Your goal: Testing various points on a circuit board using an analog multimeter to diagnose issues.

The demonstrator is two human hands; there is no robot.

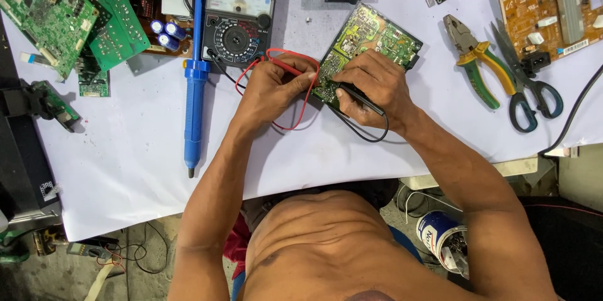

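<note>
The left hand (pixel 271 87) pinched a thin red probe (pixel 295 70), the right hand (pixel 372 87) a slim black probe (pixel 363 99), both grips closed, tips on the flat green circuit board (pixel 367 40) lying mid-desk (pixel 125 150), right of the boxy dial meter (pixel 239 12).

You're in an electronics repair workshop: circuit boards (pixel 44 9), a multimeter (pixel 240 12), pliers (pixel 474 56) and a desoldering pump (pixel 195 81) crowd your counter (pixel 125 163).

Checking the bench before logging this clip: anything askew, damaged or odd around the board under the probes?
Nothing looks damaged or spilled. The green circuit board lies tilted on the white table, with the left hand holding the red probe and the right hand the black probe on it. Red and black leads loop loosely from the analog multimeter.
</note>
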